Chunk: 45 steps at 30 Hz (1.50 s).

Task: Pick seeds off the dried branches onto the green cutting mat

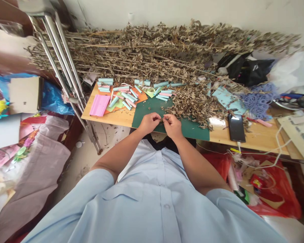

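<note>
Over the front edge of a green mat (148, 108), my left hand (149, 123) and my right hand (172, 126) meet with fingertips nearly touching. Both are closed in a pinch on a small dark bit of dried leaf between them; its exact shape is too small to make out. Just beyond my right hand lies a loose pile of crumbled dried leaves (192, 104), spread across the mat. Rolled paper tubes (128, 98) in light blue and pink lie behind and left of my hands, some on orange and green paper. A folded pink sheet (100, 105) is at the left.
Long dried leafy stalks (142, 50) are heaped along the wall. On the right are a phone (236, 128) with a cable, bluish-purple string (258, 99) and a white power strip (297, 131). A metal crutch (66, 67) leans at the table's left end. A red bag (286, 189) sits below.
</note>
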Each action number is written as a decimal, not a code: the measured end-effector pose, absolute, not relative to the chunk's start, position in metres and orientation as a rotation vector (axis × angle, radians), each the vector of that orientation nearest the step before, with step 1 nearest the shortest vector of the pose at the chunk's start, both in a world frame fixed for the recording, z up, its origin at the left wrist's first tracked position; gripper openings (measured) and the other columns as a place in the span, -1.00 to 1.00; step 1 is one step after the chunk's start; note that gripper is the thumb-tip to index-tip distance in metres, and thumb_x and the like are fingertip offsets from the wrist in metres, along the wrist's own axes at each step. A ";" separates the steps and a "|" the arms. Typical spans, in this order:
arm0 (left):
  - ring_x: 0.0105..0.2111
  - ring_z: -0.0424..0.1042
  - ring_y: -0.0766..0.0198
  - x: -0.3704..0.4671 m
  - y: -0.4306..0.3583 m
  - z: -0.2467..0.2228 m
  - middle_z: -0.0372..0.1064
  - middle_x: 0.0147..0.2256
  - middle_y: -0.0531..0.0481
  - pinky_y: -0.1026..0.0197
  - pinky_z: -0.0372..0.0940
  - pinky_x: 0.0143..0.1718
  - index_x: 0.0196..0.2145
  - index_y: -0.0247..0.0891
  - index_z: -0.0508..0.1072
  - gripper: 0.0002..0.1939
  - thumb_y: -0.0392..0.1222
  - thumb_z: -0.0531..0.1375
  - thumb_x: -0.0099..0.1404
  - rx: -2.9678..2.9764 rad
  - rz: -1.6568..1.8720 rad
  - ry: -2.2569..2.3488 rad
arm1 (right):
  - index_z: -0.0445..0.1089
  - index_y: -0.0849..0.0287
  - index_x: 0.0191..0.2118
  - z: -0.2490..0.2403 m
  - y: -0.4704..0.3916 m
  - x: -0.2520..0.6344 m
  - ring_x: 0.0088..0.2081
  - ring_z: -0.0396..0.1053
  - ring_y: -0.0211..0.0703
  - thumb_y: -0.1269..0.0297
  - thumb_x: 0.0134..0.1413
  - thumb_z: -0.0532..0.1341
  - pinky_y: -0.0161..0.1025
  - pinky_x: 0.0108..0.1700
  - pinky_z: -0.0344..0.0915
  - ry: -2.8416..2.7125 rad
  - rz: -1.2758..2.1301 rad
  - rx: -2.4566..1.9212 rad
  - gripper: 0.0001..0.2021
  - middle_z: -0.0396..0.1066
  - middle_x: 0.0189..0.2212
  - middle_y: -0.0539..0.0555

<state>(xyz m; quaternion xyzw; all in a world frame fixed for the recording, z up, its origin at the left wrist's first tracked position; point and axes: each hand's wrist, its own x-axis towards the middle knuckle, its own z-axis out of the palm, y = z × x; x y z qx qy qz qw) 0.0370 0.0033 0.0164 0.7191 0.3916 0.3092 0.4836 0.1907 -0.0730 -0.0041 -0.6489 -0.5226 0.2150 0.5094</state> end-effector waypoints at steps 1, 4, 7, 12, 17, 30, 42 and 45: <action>-0.39 0.44 0.33 0.037 0.003 0.017 0.51 -0.41 0.06 0.28 0.32 -0.28 -0.35 -0.26 0.55 -0.90 -0.34 0.22 0.19 1.753 0.754 0.962 | 0.47 0.12 -0.04 -0.005 -0.072 0.191 -0.39 0.45 -0.18 0.15 0.22 0.21 -0.17 -0.22 0.43 -1.256 0.510 -1.568 -0.73 0.56 -0.25 0.09; -0.39 0.44 0.33 0.037 0.004 0.017 0.51 -0.41 0.06 0.28 0.32 -0.28 -0.34 -0.26 0.55 -0.91 -0.33 0.23 0.19 1.724 0.759 0.972 | 0.47 0.13 -0.06 -0.006 -0.071 0.191 -0.37 0.46 -0.16 0.14 0.22 0.20 -0.17 -0.21 0.43 -1.204 0.492 -1.602 -0.74 0.57 -0.24 0.10; -0.39 0.44 0.34 0.036 0.004 0.015 0.51 -0.40 0.06 0.28 0.32 -0.29 -0.32 -0.25 0.56 -0.92 -0.28 0.25 0.22 1.679 0.779 0.958 | 0.47 0.12 -0.08 -0.004 -0.071 0.191 -0.35 0.47 -0.15 0.11 0.23 0.20 -0.17 -0.22 0.44 -1.157 0.491 -1.623 -0.74 0.57 -0.24 0.10; -0.39 0.44 0.34 0.036 0.005 0.013 0.51 -0.40 0.06 0.29 0.32 -0.30 -0.31 -0.26 0.55 -0.92 -0.27 0.25 0.22 1.651 0.789 0.938 | 0.50 0.09 -0.12 0.002 -0.075 0.190 -0.44 0.42 -0.18 0.11 0.23 0.22 -0.17 -0.26 0.42 -1.276 0.546 -1.594 -0.77 0.55 -0.34 0.04; -0.38 0.46 0.34 0.037 0.003 0.013 0.52 -0.38 0.06 0.30 0.32 -0.30 -0.31 -0.25 0.56 -0.92 -0.27 0.25 0.23 1.686 0.776 0.932 | 0.48 0.12 -0.06 0.001 -0.074 0.189 -0.37 0.46 -0.17 0.14 0.21 0.23 -0.17 -0.20 0.43 -1.275 0.505 -1.557 -0.75 0.57 -0.26 0.08; -0.38 0.46 0.34 0.037 0.005 0.012 0.51 -0.40 0.07 0.30 0.32 -0.30 -0.30 -0.25 0.55 -0.90 -0.30 0.23 0.22 1.700 0.770 0.959 | 0.50 0.10 -0.13 0.002 -0.074 0.191 -0.46 0.43 -0.17 0.14 0.23 0.23 -0.18 -0.28 0.41 -1.239 0.525 -1.590 -0.80 0.50 -0.45 0.00; -0.37 0.45 0.34 0.039 0.001 0.015 0.51 -0.40 0.06 0.31 0.31 -0.30 -0.34 -0.27 0.55 -0.87 -0.37 0.20 0.20 1.771 0.771 0.955 | 0.44 0.12 -0.04 -0.005 -0.072 0.188 -0.39 0.46 -0.17 0.14 0.22 0.22 -0.16 -0.23 0.43 -1.269 0.481 -1.559 -0.74 0.56 -0.26 0.09; -0.36 0.46 0.33 0.039 0.002 0.016 0.52 -0.39 0.06 0.30 0.32 -0.28 -0.35 -0.26 0.55 -0.87 -0.38 0.20 0.18 1.755 0.789 0.985 | 0.44 0.13 -0.05 -0.007 -0.071 0.189 -0.39 0.46 -0.16 0.13 0.22 0.22 -0.16 -0.24 0.43 -1.217 0.480 -1.580 -0.73 0.56 -0.26 0.10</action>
